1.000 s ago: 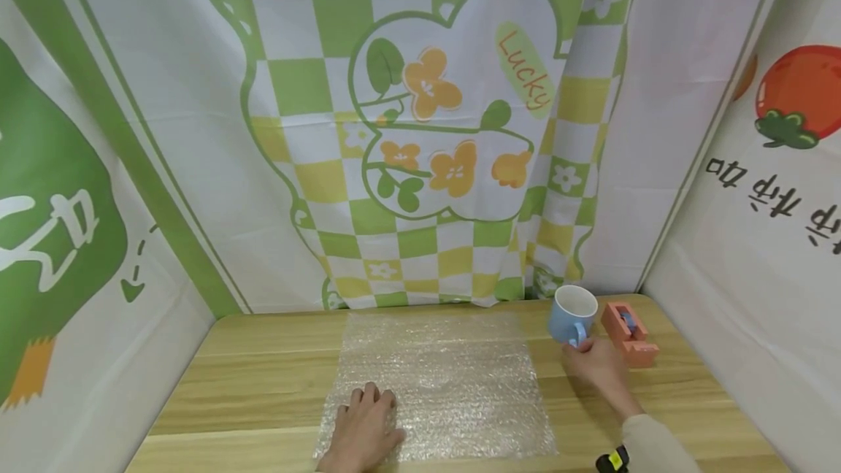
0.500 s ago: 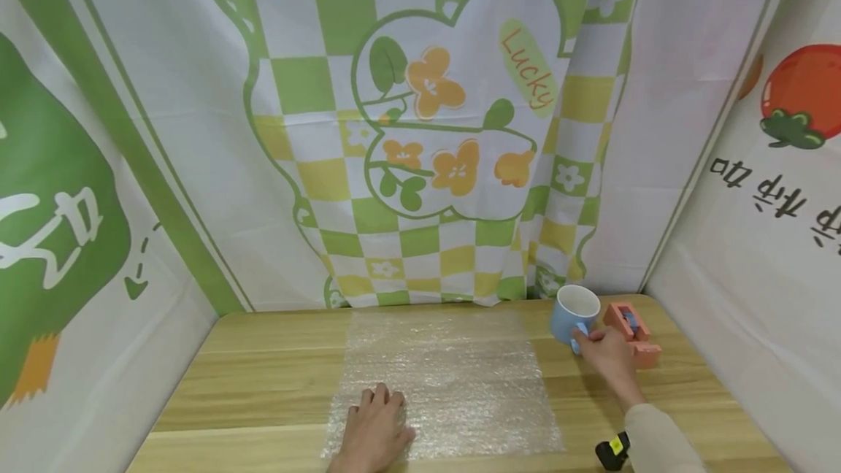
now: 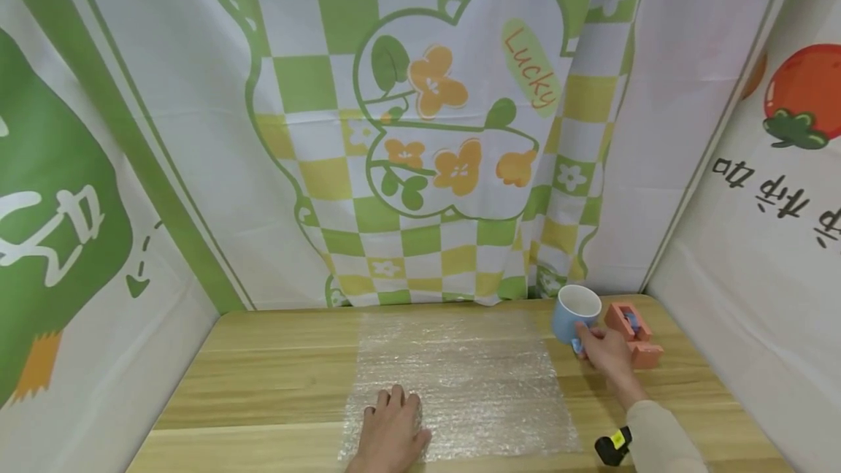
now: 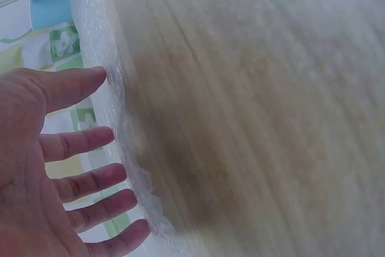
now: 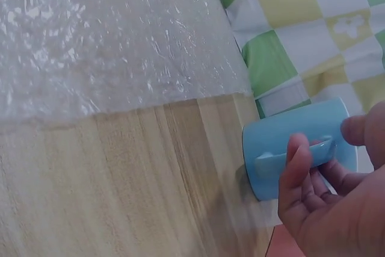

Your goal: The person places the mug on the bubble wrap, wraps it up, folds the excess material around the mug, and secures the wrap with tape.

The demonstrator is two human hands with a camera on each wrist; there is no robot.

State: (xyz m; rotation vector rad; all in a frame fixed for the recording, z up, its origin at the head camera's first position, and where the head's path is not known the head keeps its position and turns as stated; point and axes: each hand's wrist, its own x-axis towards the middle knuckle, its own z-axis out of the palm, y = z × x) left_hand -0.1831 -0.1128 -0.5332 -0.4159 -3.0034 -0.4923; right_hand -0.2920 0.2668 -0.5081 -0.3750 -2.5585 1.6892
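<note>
Right hand (image 3: 606, 356) holds the light-blue, white-lined, straight-sided mug (image 3: 566, 321) by its handle, fingers curled about the loop, thumb toward the rim. Mug upright at the far right of the pale wood-grain table (image 3: 263, 378), just beside the clear crinkled plastic sheet (image 3: 473, 385) and apart from it; whether its base bears full weight, cannot tell.

Left hand (image 3: 392, 431) rests on the sheet near its near-left corner, fingers spread, nothing pinched.

Handling, as judged: grip the loop firmly, keep the mug level, and clear the blocky coral-pink tape dispenser (image 3: 647, 356) close by. Light, even pressure from the left should stop the film creeping.

Materials: mug smooth, probably glazed ceramic, rigid, round-mouthed. Sheet thin, roughly rectangular, glinting, finely puckered; likely slippery. Table flat, its grain running lengthwise.
</note>
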